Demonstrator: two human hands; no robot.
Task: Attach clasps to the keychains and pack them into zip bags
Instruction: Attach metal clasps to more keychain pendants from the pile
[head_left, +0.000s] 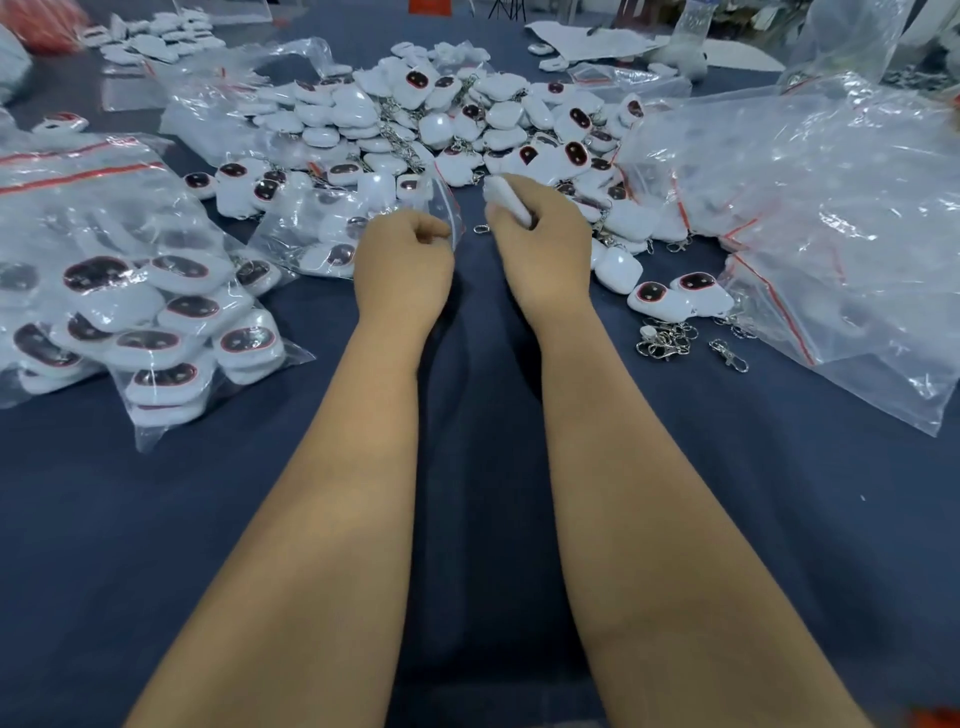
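Left hand (402, 260) pinches a zip bag (441, 202) upright; right hand (535, 234) grips a white keychain (506, 200) (long axis slanting up-left).

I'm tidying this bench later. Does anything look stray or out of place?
A small metal ring lies alone on the blue cloth between the left hand and right hand, away from the clasp heap at right. One clasp also lies apart beside that heap.
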